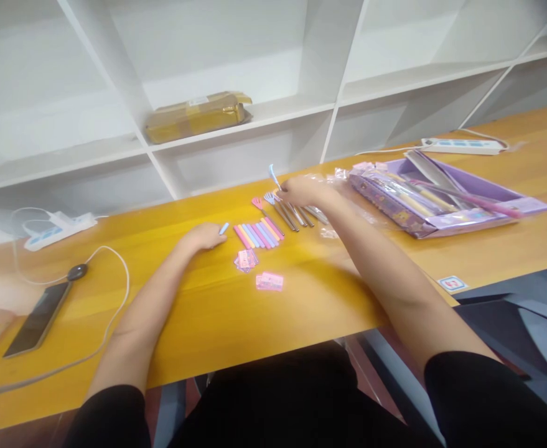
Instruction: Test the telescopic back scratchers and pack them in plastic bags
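Observation:
My left hand (204,237) is closed around a short light-blue tube (224,229), whose end sticks out past the fingers. A row of pastel pink, yellow, blue and purple tubes (259,234) lies just to its right. My right hand (303,190) grips a thin back scratcher with a blue head (272,172) pointing up and left. Beneath that hand are several metal rods (294,216), partly hidden by it. A pink claw-shaped head (257,203) and a blue claw-shaped head (269,198) lie beside them. Small pink printed cards (246,260) and another pink card stack (269,282) lie nearer me.
A purple open box (460,218) with wrapped items stands at the right, beside crumpled clear plastic (341,177). Power strips (464,146) lie at the back right and left. A phone (38,318) and a white cable (126,280) are at the left. White shelving holds a taped parcel (197,118).

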`<state>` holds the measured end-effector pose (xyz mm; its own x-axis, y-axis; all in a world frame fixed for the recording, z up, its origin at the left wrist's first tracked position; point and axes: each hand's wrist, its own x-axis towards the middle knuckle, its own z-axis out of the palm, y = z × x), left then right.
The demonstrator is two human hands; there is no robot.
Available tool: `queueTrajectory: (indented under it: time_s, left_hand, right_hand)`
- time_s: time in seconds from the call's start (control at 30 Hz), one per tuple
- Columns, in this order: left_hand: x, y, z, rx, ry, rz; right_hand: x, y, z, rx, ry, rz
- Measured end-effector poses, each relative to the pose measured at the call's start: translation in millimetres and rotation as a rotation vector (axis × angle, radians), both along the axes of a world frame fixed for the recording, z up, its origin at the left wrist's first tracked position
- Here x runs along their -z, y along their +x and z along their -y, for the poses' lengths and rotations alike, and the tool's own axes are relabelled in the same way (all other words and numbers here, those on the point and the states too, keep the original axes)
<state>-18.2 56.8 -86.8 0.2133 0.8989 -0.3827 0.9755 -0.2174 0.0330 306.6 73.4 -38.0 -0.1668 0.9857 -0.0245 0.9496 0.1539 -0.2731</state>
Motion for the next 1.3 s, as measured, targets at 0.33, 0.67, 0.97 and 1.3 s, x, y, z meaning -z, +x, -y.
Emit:
queueTrajectory:
  time_s: [0.33, 0.67, 0.97, 1.3]
  left_hand:
    - [-62.1, -40, 8, 0.089, 0.458, 0.316]
    - [-89.7, -31, 40, 0.213, 0.682, 0.549]
    - [-99.9, -27, 59, 0.328, 0.836, 0.657]
    - [-100.8, -27, 62, 0.347, 0.893, 0.737]
  right_hand:
    - [-25.2, -3, 14, -0.069, 0.126, -0.774]
    - [-33.7, -6, 23, -0.284, 0.142, -1.31]
    - [-36.9, -11, 31, -0.541, 0.125, -1.512]
    - [-49.6, -14, 52, -0.428, 0.125, -1.426]
